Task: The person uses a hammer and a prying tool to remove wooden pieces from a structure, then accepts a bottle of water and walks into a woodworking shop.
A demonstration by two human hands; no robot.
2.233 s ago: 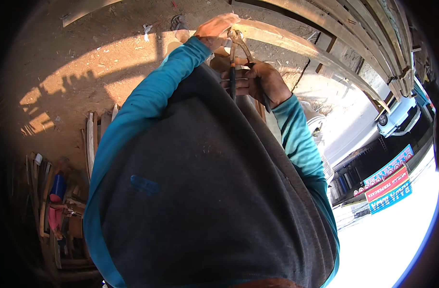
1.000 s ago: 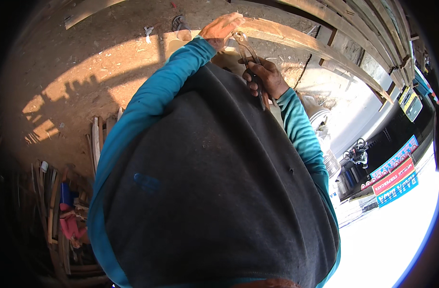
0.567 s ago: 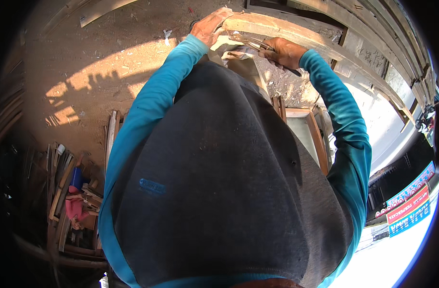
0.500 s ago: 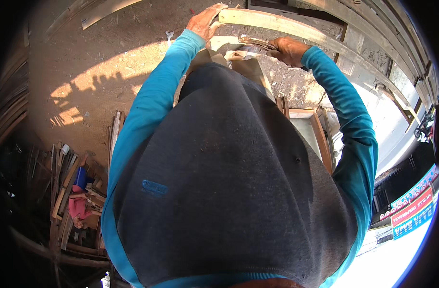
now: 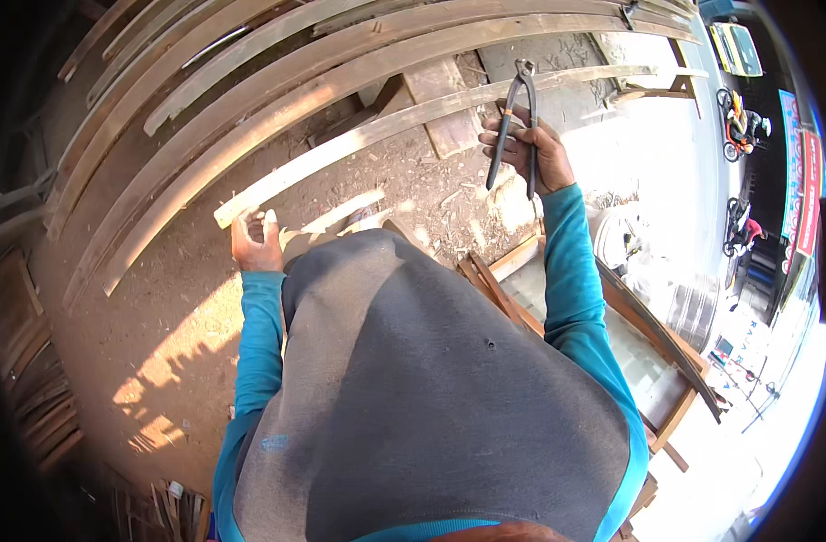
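Note:
My left hand (image 5: pixel 256 240) is closed on the near left end of a long pale wooden plank (image 5: pixel 336 147), thumb up beside the edge. The plank runs away to the right, past my right hand. My right hand (image 5: pixel 550 155) holds a pair of pincers (image 5: pixel 524 83), jaws pointing away from me and the two dark handles spread apart. The pincers overlap the plank in the picture; I cannot tell whether they touch it. Part of a shorter light wood strip (image 5: pixel 345 210) shows near my knees.
Several long planks (image 5: pixel 277 122) lie side by side beyond mine. A short wide board (image 5: pixel 442 107) lies under the plank. A wooden frame with a pale panel (image 5: pixel 643 361) stands to my right. Motorbikes (image 5: pixel 733 126) and a vehicle (image 5: pixel 736 50) are on the road at far right.
My view has swung toward the right. My right hand has lifted the pincers away from near my lap, from lying sideways to pointing away. My left hand stays at the plank's end.

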